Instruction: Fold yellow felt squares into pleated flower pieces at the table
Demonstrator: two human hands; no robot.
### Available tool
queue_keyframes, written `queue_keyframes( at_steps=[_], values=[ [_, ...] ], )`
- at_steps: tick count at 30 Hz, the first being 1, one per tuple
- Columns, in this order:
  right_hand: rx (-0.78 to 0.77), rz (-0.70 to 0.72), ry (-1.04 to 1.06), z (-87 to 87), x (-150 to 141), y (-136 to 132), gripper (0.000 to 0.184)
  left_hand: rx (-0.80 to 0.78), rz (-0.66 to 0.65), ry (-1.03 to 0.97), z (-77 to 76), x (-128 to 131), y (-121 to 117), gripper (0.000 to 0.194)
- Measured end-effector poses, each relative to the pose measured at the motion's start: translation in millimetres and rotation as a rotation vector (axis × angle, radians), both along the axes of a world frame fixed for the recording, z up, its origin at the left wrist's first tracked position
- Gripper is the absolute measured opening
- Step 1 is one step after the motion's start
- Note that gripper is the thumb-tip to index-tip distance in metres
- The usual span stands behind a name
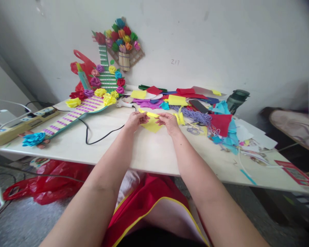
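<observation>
Both hands pinch a narrow folded strip of yellow craft paper (152, 115) and stretch it level between them. My left hand (136, 120) has the strip's left end, fingers closed on it. At the other end, my right hand (169, 122) grips it between thumb and fingers. Under the strip lies a flat yellow sheet (151, 126) on the white table (154, 154); I cannot tell whether the two are joined. Yellow curled strips (180, 118) lie just right of my right hand. A white glue gun (125, 103) rests beyond my left hand.
Coloured sheets (177, 100), purple yarn (193, 115) and a dark phone (198, 105) lie behind and right. A dark green bottle (237, 100) stands at the back right. A black cord (103, 141) crosses the left side, near a flower-decorated panel (74, 113) and a power strip (28, 122).
</observation>
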State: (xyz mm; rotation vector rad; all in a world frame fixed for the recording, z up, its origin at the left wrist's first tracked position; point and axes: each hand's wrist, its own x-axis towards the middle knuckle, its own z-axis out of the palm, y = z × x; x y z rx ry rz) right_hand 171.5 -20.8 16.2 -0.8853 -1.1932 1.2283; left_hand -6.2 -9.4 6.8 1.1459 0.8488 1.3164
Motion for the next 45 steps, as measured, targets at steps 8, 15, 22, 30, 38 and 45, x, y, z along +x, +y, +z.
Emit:
queue_keyframes(
  at_steps=[8,15,22,30,38,45],
  values=[
    [-0.017,0.042,0.071,-3.8,2.7,3.5,0.014,0.002,-0.004,0.005,1.1,0.2,-0.5,0.026],
    [-0.106,0.078,0.015,-1.8,6.5,2.7,0.021,0.027,-0.014,0.048,2.1,-0.5,-2.7,0.033],
    [-0.164,0.101,-0.127,-1.0,2.3,-1.5,0.024,0.055,-0.086,0.107,-0.3,0.8,-1.5,0.036],
    [-0.145,0.076,-0.138,-3.3,2.5,-0.1,0.026,0.057,-0.090,0.131,0.0,1.3,-1.8,0.038],
    [-0.057,0.019,-0.196,-4.2,1.4,-0.3,0.027,0.075,-0.089,0.127,-1.0,0.4,-0.2,0.036],
    [-0.111,0.130,-0.233,-4.6,5.2,1.2,0.027,0.072,-0.103,0.176,-0.8,0.1,-0.5,0.034]
  ],
)
